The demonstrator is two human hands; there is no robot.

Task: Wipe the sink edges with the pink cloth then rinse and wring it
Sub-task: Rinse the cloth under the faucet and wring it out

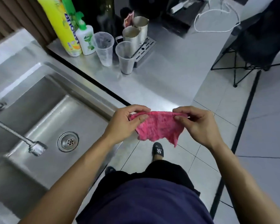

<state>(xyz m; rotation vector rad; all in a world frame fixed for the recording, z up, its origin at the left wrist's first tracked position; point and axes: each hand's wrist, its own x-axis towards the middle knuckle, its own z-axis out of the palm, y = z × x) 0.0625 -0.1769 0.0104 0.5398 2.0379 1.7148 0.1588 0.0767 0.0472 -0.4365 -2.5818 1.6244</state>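
The pink cloth (158, 126) hangs spread in the air between both hands, over the counter's front corner and the floor. My left hand (124, 123) pinches its left top corner with thumb and fingers. My right hand (199, 125) pinches the right top corner. The cloth's lower edge hangs loose and ragged. To the left lies the steel sink (44, 120) with its drain (68, 141) and a flexible faucet hose (14, 134) ending in a white spray head above the basin.
On the steel counter (152, 88) behind stand two clear plastic cups (103, 49), two metal jugs (132, 38), a yellow-green bottle (61, 26) and a white soap pump bottle (86, 39). A black folding chair (255, 50) stands on the tiled floor at right.
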